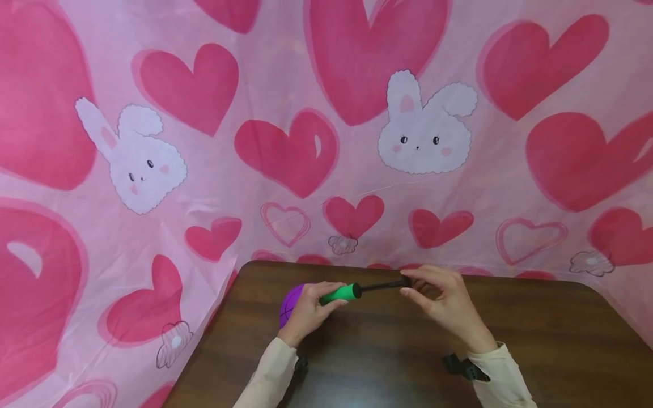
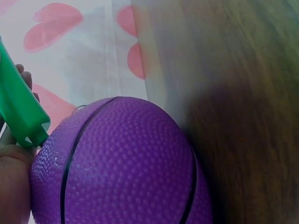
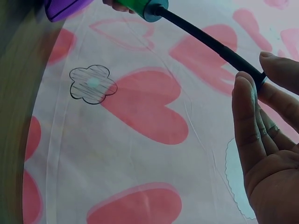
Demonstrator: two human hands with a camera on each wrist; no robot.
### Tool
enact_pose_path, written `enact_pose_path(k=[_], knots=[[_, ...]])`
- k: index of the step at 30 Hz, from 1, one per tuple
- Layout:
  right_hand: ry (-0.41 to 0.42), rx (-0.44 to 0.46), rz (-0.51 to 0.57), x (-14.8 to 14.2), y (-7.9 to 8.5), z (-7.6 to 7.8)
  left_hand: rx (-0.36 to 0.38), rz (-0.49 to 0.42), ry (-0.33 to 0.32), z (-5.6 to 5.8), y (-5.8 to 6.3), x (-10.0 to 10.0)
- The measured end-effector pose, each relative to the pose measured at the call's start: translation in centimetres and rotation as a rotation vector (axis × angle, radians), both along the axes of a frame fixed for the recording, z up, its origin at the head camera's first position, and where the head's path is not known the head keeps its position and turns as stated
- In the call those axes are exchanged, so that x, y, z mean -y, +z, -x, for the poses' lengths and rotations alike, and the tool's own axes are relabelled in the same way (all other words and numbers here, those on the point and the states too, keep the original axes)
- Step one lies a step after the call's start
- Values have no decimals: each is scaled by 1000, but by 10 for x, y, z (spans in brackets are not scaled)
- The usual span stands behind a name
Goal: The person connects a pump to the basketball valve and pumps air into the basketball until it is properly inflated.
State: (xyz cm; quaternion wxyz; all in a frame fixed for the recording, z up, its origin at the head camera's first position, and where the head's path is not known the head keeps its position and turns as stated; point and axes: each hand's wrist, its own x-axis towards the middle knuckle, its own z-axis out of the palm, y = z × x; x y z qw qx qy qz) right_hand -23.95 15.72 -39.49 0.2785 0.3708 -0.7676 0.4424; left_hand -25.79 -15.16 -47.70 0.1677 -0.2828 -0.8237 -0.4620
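Note:
A small hand pump with a green barrel (image 1: 342, 293) is held roughly level above the table, its black rod (image 1: 380, 285) drawn out to the right. My left hand (image 1: 308, 311) grips the barrel between thumb and fingers. The rod's black end is pinched in the fingertips of my right hand (image 1: 449, 300); the right wrist view shows the rod (image 3: 201, 38) slightly bent. Beside the left hand and partly behind it is a purple ball (image 1: 288, 306) with black seams. In the left wrist view, the barrel's lower end (image 2: 35, 130) meets the pebbled ball (image 2: 126, 163); the exact joint is hidden.
A dark brown wooden table (image 1: 388, 357) with rounded far corners lies under both hands. Behind it and to its left hangs a pink cloth (image 1: 357, 153) printed with hearts and rabbit faces. Dark straps (image 1: 464, 367) sit at both wrists, by the sleeve cuffs.

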Motion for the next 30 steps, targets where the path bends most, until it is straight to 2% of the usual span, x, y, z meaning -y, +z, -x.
enact_pose_path(k=[13,18,21,25,30], knots=[[31,55,38,21,-13,-1,24,-25,-31,-7,-2,-6],[83,66,28,41,-23,6,-11,-34,-14,-6,1,-7],[110,94,19,47,-31,7,-20,-30,-35,-6,0,-10],[103,132,13,48,-39,6,-26,-10,-72,-6,-3,-14],[86,163,0,46,-43,5,-54,-1,-63,-6,-4,-15]])
